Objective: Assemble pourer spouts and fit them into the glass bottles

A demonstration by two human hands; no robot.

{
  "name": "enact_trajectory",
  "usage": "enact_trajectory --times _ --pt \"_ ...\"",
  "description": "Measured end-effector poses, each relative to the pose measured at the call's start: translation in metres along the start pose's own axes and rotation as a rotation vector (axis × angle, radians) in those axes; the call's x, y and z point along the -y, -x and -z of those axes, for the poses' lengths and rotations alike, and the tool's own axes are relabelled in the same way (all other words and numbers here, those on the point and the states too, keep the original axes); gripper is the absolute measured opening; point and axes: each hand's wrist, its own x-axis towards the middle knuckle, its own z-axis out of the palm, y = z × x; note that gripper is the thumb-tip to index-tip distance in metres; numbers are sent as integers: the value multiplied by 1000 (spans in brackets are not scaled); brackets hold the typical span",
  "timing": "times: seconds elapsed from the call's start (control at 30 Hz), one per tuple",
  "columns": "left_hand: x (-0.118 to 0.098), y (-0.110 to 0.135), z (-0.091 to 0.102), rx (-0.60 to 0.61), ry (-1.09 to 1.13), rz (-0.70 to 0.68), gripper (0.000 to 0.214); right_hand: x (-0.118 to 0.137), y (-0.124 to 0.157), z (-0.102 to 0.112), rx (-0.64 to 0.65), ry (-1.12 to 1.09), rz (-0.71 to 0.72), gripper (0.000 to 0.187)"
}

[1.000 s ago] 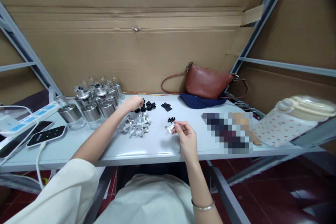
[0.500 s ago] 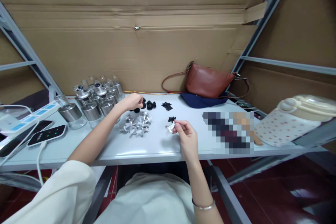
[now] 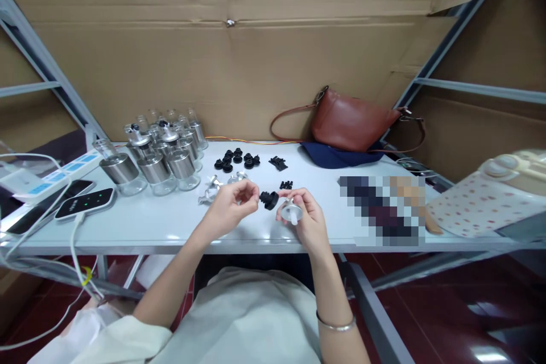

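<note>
Between the fingertips of my left hand is a black ribbed stopper, held sideways just above the table. My right hand pinches a silvery pourer cap, its round underside tilted toward me and a pale stem showing in it. Stopper and cap are close together; whether they touch I cannot tell. Partly behind my left hand lie more silvery caps. Beyond them is a group of black stoppers. Small black pieces and flat black strips lie farther right.
Glass bottles with steel sleeves stand at the left, two with caps on. A power strip and a charging pad are nearer the left edge. A brown bag rests on a navy cap; a spotted container stands right.
My left hand has come back from the black stopper group toward my right hand, bringing one stopper. My right hand has turned the silvery cap so its underside shows. The view has shifted slightly.
</note>
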Motion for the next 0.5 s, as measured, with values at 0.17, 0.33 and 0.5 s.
enact_trajectory --times 0.17,0.33,0.5 --pt "16 2 -5 -148 -10 21 8 2 2 0 17 -76 30 34" --pt "43 14 -10 -217 82 83 14 2 4 2 134 -15 40 29" --pt "47 18 -14 -235 103 30 17 8 5 -1 272 76 -56 32"
